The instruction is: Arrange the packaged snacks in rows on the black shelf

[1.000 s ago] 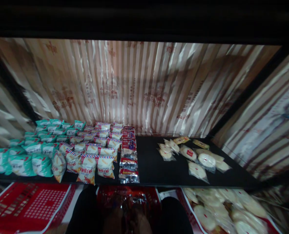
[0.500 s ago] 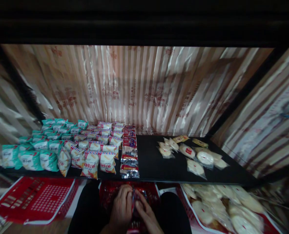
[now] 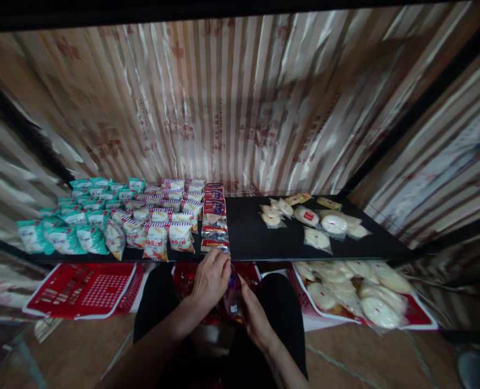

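My left hand [image 3: 211, 280] is closed, its fingers curled at the upper left of a dark red-purple snack packet [image 3: 233, 302]. Against the packet's right side lies my right hand [image 3: 253, 309], gripping it with fingers partly hidden. The packet is upright between both hands, above a red basket [image 3: 257, 276] between my knees and just in front of the shelf edge. Directly beyond my left hand, a row of similar red and blue packets [image 3: 214, 208] lies on the black shelf [image 3: 250, 237]. Whether I hold one packet or more, I cannot tell.
Left of that row stand several white-and-red snack bags [image 3: 156, 241] and teal bags [image 3: 92, 239]. Flat round pale items in clear wrap [image 3: 317, 239] lie on the shelf's right side. Below are a red basket [image 3: 90, 313] at left and a basket of wrapped rounds [image 3: 381, 310] at right.
The view has tilted downward, so the shelf sits higher in the picture. Both hands, with the packet between them, have risen out of the basket towards the shelf edge.
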Action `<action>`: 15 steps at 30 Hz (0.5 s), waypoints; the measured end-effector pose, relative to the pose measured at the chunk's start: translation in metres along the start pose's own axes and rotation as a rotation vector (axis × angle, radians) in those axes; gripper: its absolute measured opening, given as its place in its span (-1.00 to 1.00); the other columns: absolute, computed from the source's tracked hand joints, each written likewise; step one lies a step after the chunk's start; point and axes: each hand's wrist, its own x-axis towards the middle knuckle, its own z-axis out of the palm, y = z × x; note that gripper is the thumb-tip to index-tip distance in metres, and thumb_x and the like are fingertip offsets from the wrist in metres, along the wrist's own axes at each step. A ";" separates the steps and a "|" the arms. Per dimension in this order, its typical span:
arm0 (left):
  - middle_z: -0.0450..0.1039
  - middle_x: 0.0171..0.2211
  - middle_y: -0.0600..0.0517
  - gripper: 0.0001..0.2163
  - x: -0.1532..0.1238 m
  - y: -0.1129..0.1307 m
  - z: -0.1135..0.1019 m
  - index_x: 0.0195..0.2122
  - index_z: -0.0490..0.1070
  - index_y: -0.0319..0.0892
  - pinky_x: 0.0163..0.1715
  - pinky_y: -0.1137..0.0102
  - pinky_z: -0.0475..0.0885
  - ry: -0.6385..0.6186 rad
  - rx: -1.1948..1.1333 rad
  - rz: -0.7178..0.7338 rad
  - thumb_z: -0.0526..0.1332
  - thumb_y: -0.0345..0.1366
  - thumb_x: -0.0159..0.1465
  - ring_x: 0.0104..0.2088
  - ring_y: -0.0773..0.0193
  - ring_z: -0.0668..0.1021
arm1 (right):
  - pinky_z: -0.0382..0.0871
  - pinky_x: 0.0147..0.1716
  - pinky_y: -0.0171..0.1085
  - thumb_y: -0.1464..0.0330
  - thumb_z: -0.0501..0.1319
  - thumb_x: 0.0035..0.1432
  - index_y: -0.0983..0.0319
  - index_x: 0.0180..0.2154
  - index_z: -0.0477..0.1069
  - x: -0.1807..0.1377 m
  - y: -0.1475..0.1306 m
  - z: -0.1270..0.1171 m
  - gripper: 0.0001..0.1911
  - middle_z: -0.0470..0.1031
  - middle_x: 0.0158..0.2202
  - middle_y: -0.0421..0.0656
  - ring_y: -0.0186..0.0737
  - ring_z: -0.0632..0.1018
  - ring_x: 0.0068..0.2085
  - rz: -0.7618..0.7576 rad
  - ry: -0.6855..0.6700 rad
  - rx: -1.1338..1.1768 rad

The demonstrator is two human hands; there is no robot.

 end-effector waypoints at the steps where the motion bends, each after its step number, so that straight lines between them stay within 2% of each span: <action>1: 0.37 -0.33 0.03 -0.84 0.000 0.000 0.000 -0.33 0.38 -0.17 -0.25 0.42 0.42 -0.007 0.010 -0.003 0.02 -0.44 0.25 -0.29 0.31 0.46 | 0.24 0.06 -0.14 0.04 0.27 -0.03 0.14 -0.02 0.40 0.000 0.001 0.000 -0.45 0.46 0.00 -0.12 -0.12 0.42 0.06 0.035 -0.020 0.014; 3: 0.37 -0.33 0.03 -0.84 0.002 0.001 0.001 -0.32 0.40 -0.17 -0.24 0.41 0.43 -0.025 0.019 -0.018 0.03 -0.43 0.25 -0.28 0.31 0.46 | 0.35 -0.06 -0.14 0.08 0.33 -0.09 0.17 -0.03 0.39 0.000 0.003 0.002 -0.42 0.53 -0.12 -0.12 -0.11 0.52 -0.10 0.076 -0.067 0.004; 6: 0.38 -0.30 0.02 -0.85 0.003 0.000 0.003 -0.27 0.40 -0.17 -0.21 0.37 0.44 -0.055 0.001 -0.042 0.04 -0.41 0.25 -0.25 0.28 0.47 | 0.40 -0.18 -0.17 0.05 0.35 -0.14 0.23 -0.08 0.41 0.000 0.002 0.004 -0.40 0.57 -0.26 -0.12 -0.13 0.56 -0.24 0.064 -0.072 -0.035; 11: 0.35 -0.08 -0.04 -0.72 -0.001 -0.004 0.007 -0.03 0.30 -0.15 -0.07 0.30 0.43 -0.029 -0.068 -0.080 0.02 -0.43 0.25 -0.07 0.24 0.45 | 0.44 -0.32 -0.19 -0.02 0.34 -0.19 0.24 -0.11 0.40 -0.002 -0.005 0.007 -0.35 0.57 -0.29 -0.11 -0.10 0.57 -0.30 0.084 0.003 -0.065; 15: 0.31 0.00 -0.07 -0.70 -0.012 -0.010 0.008 0.00 0.30 -0.13 0.02 0.27 0.37 0.028 -0.088 -0.129 0.01 -0.42 0.25 0.01 0.22 0.42 | 0.45 -0.38 -0.22 0.04 0.37 -0.20 0.24 -0.11 0.38 -0.001 -0.010 0.005 -0.37 0.57 -0.28 -0.10 -0.09 0.58 -0.32 0.113 0.076 -0.001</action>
